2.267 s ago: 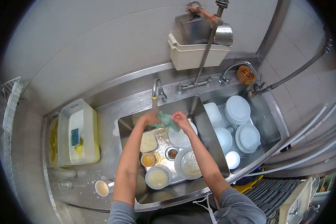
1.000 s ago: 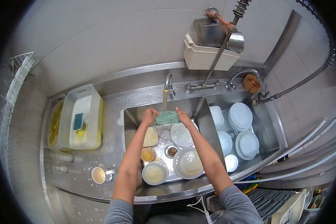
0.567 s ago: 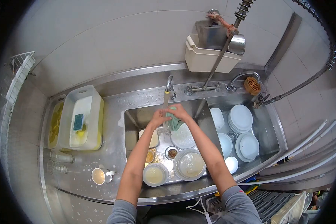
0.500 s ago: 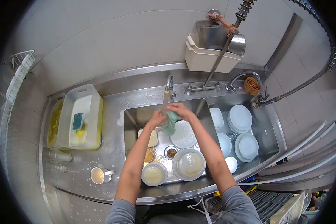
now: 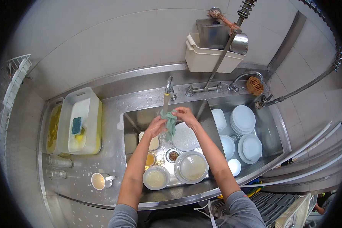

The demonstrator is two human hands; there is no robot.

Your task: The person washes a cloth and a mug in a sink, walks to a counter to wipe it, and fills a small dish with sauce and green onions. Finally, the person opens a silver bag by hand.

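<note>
Under the running faucet, a wet green cloth hangs between my two hands. My left hand grips its left side, fingers bent around it. A pinch of my right hand holds the upper right edge. Water falls onto the cloth over the left sink basin. Below it sit a large white plate, stacked bowls, a smaller bowl with cloudy water and an orange-tinted cup. A cream dish is partly hidden by my left forearm.
White plates and bowls stand in the right basin. On the left counter are a tub of yellowish liquid with a sponge, two glasses and a mug. A spray hose hangs at right.
The cloth now hangs narrower and straighter, its top raised into the water stream. Both hands have shifted slightly, and my left hand has turned. The camera view has moved a little.
</note>
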